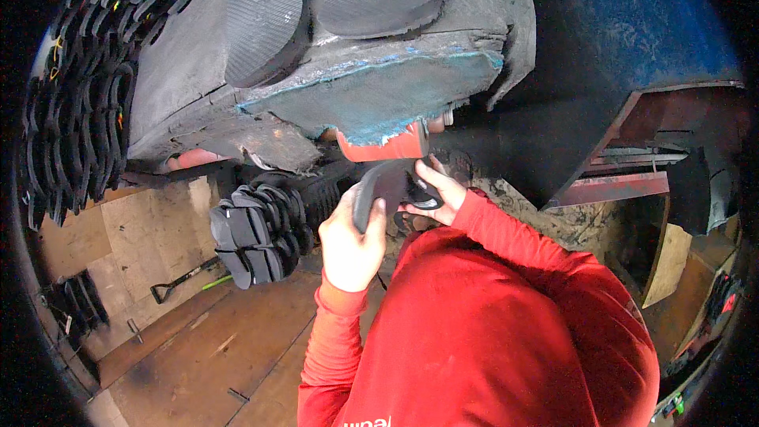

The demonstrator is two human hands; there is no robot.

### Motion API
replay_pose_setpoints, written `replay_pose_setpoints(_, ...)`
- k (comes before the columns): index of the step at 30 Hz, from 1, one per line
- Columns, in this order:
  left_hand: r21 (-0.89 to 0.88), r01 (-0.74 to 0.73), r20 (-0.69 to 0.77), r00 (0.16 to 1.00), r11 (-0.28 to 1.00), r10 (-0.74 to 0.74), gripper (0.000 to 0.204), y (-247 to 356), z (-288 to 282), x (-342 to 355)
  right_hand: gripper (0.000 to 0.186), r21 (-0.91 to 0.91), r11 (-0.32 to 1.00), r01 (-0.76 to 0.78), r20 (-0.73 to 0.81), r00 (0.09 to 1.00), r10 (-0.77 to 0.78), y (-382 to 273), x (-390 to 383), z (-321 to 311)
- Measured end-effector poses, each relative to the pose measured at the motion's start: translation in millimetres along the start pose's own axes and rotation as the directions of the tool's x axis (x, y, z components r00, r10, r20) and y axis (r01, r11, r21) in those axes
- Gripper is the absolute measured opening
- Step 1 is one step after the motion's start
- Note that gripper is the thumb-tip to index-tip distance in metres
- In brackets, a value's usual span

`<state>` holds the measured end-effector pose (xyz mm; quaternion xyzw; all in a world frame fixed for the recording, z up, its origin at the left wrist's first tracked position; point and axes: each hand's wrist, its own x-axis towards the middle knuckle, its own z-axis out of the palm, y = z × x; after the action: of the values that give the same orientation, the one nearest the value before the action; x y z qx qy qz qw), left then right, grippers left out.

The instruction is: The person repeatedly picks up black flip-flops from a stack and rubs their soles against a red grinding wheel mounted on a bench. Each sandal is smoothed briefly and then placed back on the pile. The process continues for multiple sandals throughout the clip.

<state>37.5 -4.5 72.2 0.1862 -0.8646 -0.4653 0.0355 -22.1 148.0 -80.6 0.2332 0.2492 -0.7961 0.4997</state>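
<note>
- At nine o'clock of the view, dark rubber loops [79, 103] hang in a thick bunch, well apart from both hands; nothing there needs touching.
- Toward seven o'clock a small black-handled tool [180, 278] lies on the wooden floor [205, 348], out of reach.
- Just left of centre a stack of black sole pieces [257, 233] sits near the left hand; I judge it wise to keep the elbow off it.
- At centre the left hand [350, 245] is clenched round the lower edge of a curved dark sole piece [387, 190], thumb up its side. A firm, steady hold here should stop the piece twisting.
- Slightly toward three o'clock the right hand [439, 194] pinches the same piece's far end, fingers curled beneath it, just under the orange-red part [387, 146] of the machine.
- At twelve o'clock the big worn grey slab [356, 79] overhangs; knuckles should probably stay below its ragged edge.
</note>
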Motion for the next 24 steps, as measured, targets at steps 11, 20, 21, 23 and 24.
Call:
replay_pose_setpoints(11, -0.185, 0.259, 0.089, 0.965, 0.948, -0.246, 0.034, 4, -10, 1, 0.046, -0.03, 0.996, -0.081, -0.014, 0.997, 0.081, -13, 1, 17)
replay_pose_setpoints(20, -0.009, 0.089, -0.024, 0.996, 0.996, -0.089, 0.034, 46, -48, -43, 0.075, -0.005, 1.0, -0.011, 0.177, 0.984, 0.012, 5, -25, 48)
replay_pose_setpoints(21, 0.011, 0.061, -0.02, 0.998, 0.998, -0.06, 0.034, 48, -44, -39, 0.069, -0.007, 0.999, -0.032, 0.182, 0.983, 0.033, 4, -23, 44)
replay_pose_setpoints(23, 0.068, 0.138, 0.008, 0.99, 0.988, -0.139, 0.033, 47, -28, -23, 0.059, 0.058, 0.993, -0.104, 0.094, 0.991, 0.098, -6, -12, 32)
replay_pose_setpoints(24, 0.072, 0.134, 0.058, 0.989, 0.988, -0.138, 0.032, 43, -18, -12, 0.055, 0.078, 0.985, -0.153, -0.004, 0.988, 0.154, -11, -6, 26)
